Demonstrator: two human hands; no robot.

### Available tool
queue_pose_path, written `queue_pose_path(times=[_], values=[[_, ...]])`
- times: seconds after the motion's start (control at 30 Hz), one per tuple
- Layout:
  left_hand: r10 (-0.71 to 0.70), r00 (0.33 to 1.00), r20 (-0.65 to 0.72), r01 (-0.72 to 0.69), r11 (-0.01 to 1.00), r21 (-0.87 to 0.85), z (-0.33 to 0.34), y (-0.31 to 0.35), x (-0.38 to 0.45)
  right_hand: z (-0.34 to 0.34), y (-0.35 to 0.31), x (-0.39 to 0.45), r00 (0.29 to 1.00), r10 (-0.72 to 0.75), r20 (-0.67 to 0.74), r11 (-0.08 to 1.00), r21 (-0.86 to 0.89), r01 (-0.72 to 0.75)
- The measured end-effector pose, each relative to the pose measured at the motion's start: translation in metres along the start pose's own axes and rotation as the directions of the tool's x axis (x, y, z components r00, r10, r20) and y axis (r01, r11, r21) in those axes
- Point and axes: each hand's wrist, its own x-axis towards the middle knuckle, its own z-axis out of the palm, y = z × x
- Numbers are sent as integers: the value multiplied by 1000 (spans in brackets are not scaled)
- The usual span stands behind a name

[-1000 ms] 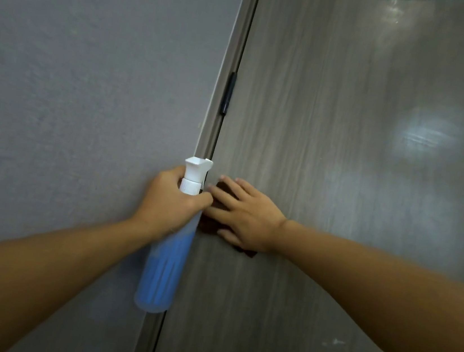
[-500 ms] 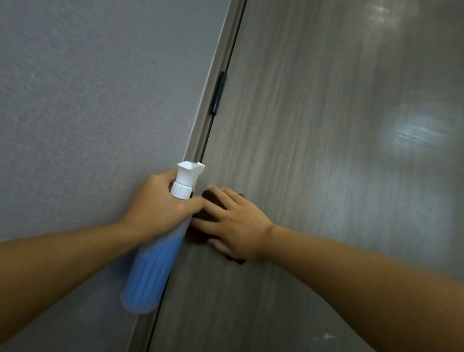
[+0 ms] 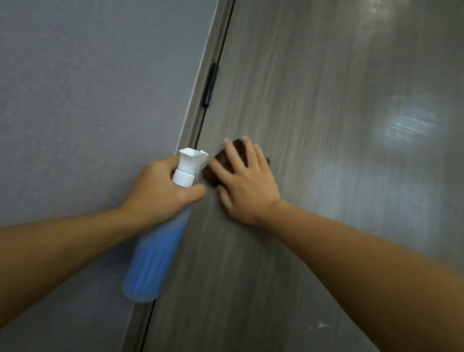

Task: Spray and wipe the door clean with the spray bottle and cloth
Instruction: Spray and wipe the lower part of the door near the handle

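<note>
Right hand (image 3: 249, 184) flat against the door (image 3: 329, 165), fingers spread straight, pressing the dark cloth (image 3: 228, 160) beneath them. Left hand (image 3: 160, 193) just beside it, grip clenched around the neck of the blue spray bottle (image 3: 155, 257), white nozzle up. Black hinge (image 3: 211, 84) above, on the frame edge; grey wall (image 3: 77, 66) off left.

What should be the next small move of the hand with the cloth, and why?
Probably slide the right hand, pressing the dark cloth flat on the door, rightward: the cloth sits at the hinge edge, and white specks remain lower right.
</note>
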Motion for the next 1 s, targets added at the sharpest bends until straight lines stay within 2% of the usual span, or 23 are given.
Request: queue_pose_path(times=[0.1,0.17,0.23,0.33,0.4,0.43,0.5,0.57,0.7,0.8,0.87,0.93,1.0], values=[[9,1000,18,-9,1000,-4,3,1,-2,10,-9,-30,952,-302,58,951,-44,304],[9,1000,26,-10,1000,24,6,3,-2,8,1,-34,926,-367,87,923,-91,374],[18,1000,24,-19,999,27,9,6,-1,-1,20,-28,947,-309,90,935,-153,320],[37,999,17,-38,999,27,10,14,1,-16,52,-21,998,-13,64,986,-167,24],[68,998,10,-68,998,16,8,21,7,-18,54,-27,988,148,35,981,-128,-143],[78,997,-2,-78,997,12,8,26,12,-17,49,-32,983,182,23,978,-111,-178],[63,997,-35,-62,998,6,10,35,19,-10,33,-45,988,156,19,985,-76,-154],[43,998,-49,-43,999,3,16,41,20,-4,19,-63,998,53,29,997,-57,-52],[52,999,12,-52,998,-21,30,45,7,-1,16,-95,982,-159,98,981,-98,169],[62,997,42,-61,998,-10,39,48,-2,-8,32,-105,961,-238,139,956,-142,257],[55,998,42,-54,998,-23,45,48,-4,-16,51,-104,977,-172,129,964,-181,193],[42,998,54,-39,998,-50,50,49,-4,-26,73,-102,996,-13,85,980,-195,30],[43,997,68,-39,997,-59,55,51,-6,-34,93,-103,982,183,51,970,-169,-172]])
